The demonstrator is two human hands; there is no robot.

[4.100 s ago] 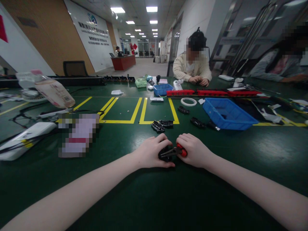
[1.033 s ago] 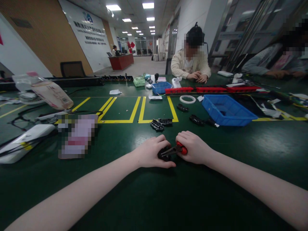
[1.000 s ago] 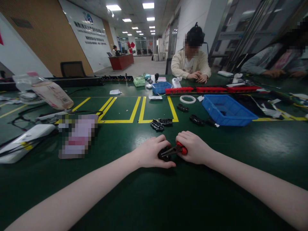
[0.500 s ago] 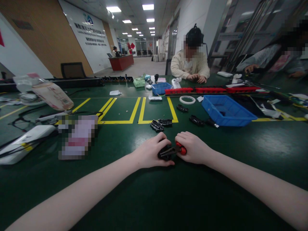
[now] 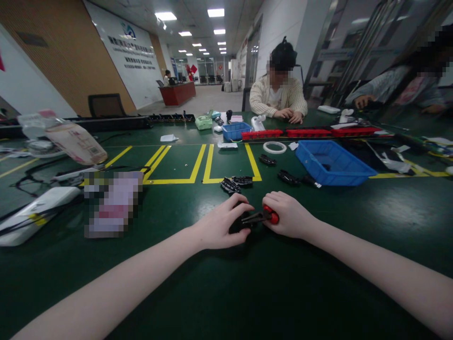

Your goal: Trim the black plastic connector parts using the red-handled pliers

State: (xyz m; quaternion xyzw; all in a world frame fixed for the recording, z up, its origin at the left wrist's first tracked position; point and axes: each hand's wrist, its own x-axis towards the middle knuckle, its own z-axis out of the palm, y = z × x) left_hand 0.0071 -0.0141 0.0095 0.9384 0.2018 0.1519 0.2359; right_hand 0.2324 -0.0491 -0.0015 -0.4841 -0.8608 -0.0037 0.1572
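Note:
My right hand is closed round the red handles of a pair of pliers, whose dark jaws point left. Curled fingers of my left hand hold a black plastic part, mostly hidden by the hand and in shadow. The plier jaws reach up to this part; whether they grip it I cannot tell. Just beyond my hands, black plastic pieces lie on the green table. More black parts, one a dark curved piece, rest further right.
A blue bin stands at right, with a tape roll beside it. Red strips run along the back. At left lie a pixelated flat object, a white box with cables and a bottle. A person sits opposite.
My right hand and the pliers have shifted slightly right, away from my left hand. The fingers of my left hand have opened a little around the black part.

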